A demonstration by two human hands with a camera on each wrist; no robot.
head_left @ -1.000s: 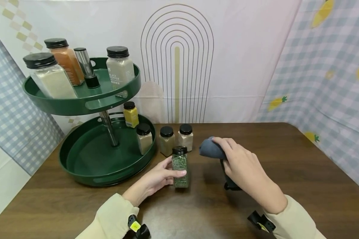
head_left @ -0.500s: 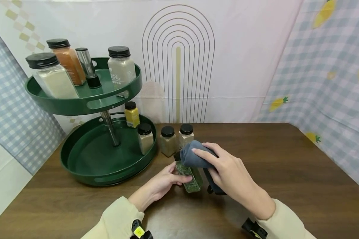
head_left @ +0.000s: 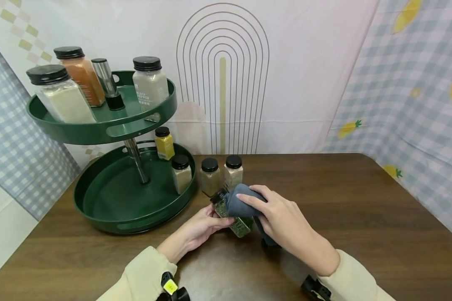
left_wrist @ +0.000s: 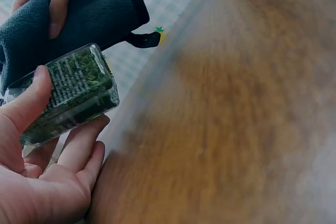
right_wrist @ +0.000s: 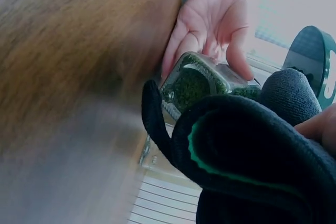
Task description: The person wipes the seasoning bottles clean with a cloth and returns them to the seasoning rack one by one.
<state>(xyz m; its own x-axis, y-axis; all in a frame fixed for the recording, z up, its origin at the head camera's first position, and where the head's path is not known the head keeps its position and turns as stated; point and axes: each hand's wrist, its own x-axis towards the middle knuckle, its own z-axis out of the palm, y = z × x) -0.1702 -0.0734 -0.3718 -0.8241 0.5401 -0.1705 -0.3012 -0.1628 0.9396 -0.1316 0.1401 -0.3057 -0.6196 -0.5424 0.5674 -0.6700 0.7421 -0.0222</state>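
My left hand (head_left: 201,229) grips a clear spice jar (left_wrist: 79,85) of green dried herbs between thumb and fingers. The jar is tilted, its black lid (head_left: 219,195) leaning to the upper left and its base to the lower right. In my right hand (head_left: 282,219) is a folded blue-grey cloth (head_left: 242,201), which lies against the upper side of the jar and covers part of it. A dark loop (left_wrist: 144,39) sticks out from the cloth's edge. From the right wrist view, the jar's base (right_wrist: 191,85) faces the camera beside the cloth's open fold.
A green two-tier rack (head_left: 109,217) stands on the left, with larger jars and a metal-topped post above. Its lower tray bears a yellow jar (head_left: 165,146) and a pale jar (head_left: 182,177). Two small jars, one brownish (head_left: 210,179) and one pale (head_left: 233,173), stand behind my hands.
The jar has gone from upright to tilted. My right hand has brought the cloth leftward onto it, and in the last half second both have shifted slightly left.
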